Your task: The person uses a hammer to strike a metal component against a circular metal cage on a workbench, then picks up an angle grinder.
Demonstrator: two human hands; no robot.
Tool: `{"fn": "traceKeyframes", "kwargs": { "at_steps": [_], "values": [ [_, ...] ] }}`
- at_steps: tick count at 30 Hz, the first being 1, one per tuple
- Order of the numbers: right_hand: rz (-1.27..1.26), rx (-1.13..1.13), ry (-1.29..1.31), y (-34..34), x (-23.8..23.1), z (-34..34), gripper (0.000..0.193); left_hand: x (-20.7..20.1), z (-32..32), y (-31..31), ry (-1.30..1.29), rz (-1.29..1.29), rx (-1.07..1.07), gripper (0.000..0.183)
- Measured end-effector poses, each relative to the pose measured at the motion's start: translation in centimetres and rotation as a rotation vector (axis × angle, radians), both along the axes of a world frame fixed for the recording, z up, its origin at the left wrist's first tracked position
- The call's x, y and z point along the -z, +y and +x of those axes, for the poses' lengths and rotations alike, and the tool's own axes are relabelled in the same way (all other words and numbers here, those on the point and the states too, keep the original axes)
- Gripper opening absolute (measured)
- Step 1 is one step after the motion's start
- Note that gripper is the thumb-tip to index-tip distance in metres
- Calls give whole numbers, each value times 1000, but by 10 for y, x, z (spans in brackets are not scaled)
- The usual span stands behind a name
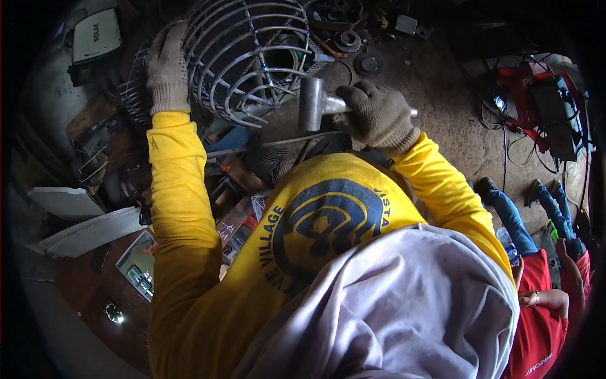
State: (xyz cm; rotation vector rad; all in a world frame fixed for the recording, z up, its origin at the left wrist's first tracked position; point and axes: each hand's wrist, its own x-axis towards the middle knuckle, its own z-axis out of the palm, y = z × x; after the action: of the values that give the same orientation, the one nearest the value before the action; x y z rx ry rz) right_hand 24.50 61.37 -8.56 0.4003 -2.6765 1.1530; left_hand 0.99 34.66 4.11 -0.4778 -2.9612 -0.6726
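A rounded cage of welded metal bars (255, 47) stands at the top middle, its bars curving round an open inside. My left hand (168, 69), in a knit work glove, is against the cage's left side and holds it there; its fingertips are partly hidden. My right hand (377, 115), also gloved, is closed round the handle of a metal hammer (310, 104). The hammer's thick cylindrical head points left, just off the cage's lower right bars. Its handle end sticks out past my right hand.
Round metal parts (347, 41) lie on the floor beyond the hammer. A red machine (536, 107) with cables stands at the right. Two people in red shirts (536, 316) are at the lower right. Scrap and tools clutter the left, near white boards (95, 230).
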Motion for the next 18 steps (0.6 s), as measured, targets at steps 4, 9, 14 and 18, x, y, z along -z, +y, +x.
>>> {"fn": "traceKeyframes", "kwargs": {
  "at_steps": [4, 9, 14, 18],
  "values": [
    [-111, -58, 148, 0, -2, 7, 50, 6, -6, -7, 39, 68, 18, 42],
    [-17, -33, 31, 2, 0, 0, 47, 5, -7, -5, -50, 175, -54, 45],
    [-137, 23, 36, -8, 12, 15, 48, 5, -9, -10, 173, -152, 120, 42],
    [-113, -9, -52, -7, 19, 24, 47, 10, -12, -16, 28, -8, -19, 38]
  ]
}}
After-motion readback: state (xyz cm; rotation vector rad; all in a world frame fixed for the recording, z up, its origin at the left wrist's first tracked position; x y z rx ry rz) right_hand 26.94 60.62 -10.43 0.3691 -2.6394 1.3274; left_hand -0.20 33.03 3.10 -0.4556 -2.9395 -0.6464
